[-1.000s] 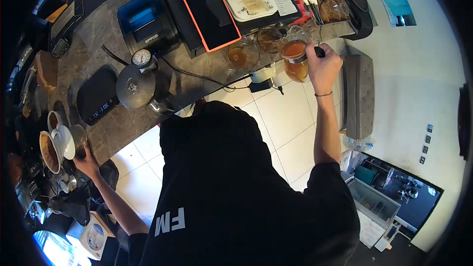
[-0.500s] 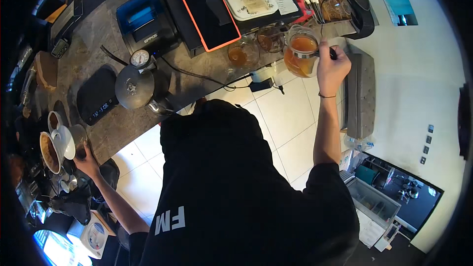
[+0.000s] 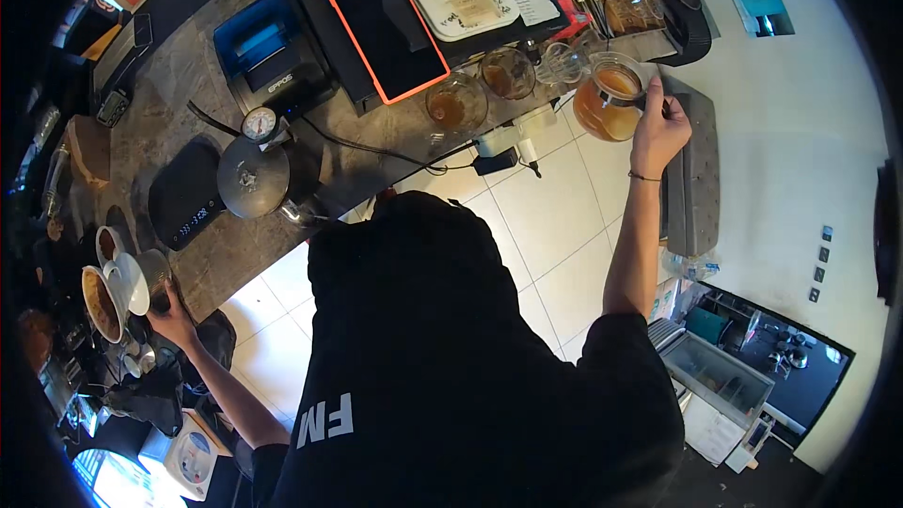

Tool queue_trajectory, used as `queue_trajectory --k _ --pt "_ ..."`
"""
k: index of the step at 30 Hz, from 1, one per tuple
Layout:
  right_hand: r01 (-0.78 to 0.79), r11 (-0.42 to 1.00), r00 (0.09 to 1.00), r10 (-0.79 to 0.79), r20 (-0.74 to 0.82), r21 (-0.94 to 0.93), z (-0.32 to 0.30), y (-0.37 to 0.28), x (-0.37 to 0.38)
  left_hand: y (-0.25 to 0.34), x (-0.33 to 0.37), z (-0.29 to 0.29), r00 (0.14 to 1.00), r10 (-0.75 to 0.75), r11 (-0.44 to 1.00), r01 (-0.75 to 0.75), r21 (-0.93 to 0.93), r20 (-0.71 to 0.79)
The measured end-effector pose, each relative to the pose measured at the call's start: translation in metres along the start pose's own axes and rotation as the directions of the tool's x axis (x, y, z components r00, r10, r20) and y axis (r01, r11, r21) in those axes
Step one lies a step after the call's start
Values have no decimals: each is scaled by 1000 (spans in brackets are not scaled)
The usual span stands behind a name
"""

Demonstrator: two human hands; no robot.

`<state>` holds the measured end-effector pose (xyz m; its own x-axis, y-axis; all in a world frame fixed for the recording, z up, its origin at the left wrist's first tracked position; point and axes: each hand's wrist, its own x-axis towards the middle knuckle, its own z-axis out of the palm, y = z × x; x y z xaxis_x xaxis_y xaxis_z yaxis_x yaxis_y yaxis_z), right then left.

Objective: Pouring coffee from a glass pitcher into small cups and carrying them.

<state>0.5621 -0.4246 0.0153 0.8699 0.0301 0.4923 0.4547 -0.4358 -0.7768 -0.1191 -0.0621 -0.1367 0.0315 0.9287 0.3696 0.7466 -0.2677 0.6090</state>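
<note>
My right hand (image 3: 660,139) is closed round the dark handle of a glass carafe (image 3: 607,105). Amber-brown liquid fills much of the carafe, which is raised beyond the counter's right part. At the counter's left edge, my left hand (image 3: 172,320) has its fingers round a clear glass vessel (image 3: 153,270). A white dripper (image 3: 132,282) sits over that vessel, its cone holding brown coffee grounds (image 3: 101,304). Two glasses with a little brown liquid, a left one (image 3: 455,105) and a right one (image 3: 508,73), stand by the counter's front edge.
A kettle (image 3: 254,179) with a dial thermometer (image 3: 259,123) stands beside a black scale (image 3: 186,193). Behind are a blue-black printer (image 3: 268,47) and an orange-framed device (image 3: 388,33). A black cable (image 3: 372,150) runs along the counter. A grey upholstered seat (image 3: 694,179) lies right.
My right hand has carried the carafe rightward, away from the two glasses. My left hand stays at the glass vessel under the dripper. The whole view has shifted slightly.
</note>
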Motion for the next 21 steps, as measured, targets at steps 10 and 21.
queue_trajectory --k 10,21 --pt "285 886 950 -210 230 -366 9 17 16 -12 2 -1 999 53 986 -51 156 -9" --pt "449 775 885 -319 338 -444 15 23 24 4 -1 -3 998 -53 999 53 -11 31"
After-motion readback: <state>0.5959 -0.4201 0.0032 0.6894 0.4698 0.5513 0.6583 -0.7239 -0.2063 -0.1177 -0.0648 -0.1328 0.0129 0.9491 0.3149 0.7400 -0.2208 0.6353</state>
